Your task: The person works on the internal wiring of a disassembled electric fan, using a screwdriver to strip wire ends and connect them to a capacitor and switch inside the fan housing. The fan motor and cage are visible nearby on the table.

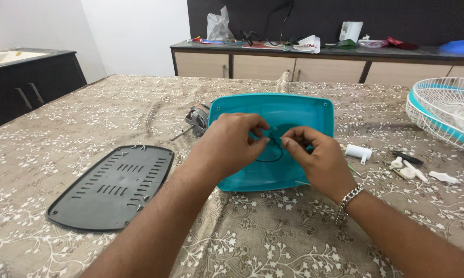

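Both grips are pinched shut on a thin dark wire: the left hand (pixel 227 144) and the right hand (pixel 317 157) meet fingertip to fingertip over the middle of the teal base (pixel 299 110), which lies hollow side up at the centre of the table (pixel 62 113). The wire (pixel 271 156) loops down inside the base, at 6 o'clock from the fingers. The step in hand looks like handling the wiring inside the base; any next move calls for fine fingertip control. A black vented cover (pixel 113 185) lies at 9 o'clock, a motor (pixel 197 118) at 11 o'clock, small white parts (pixel 409 170) at 3 o'clock.
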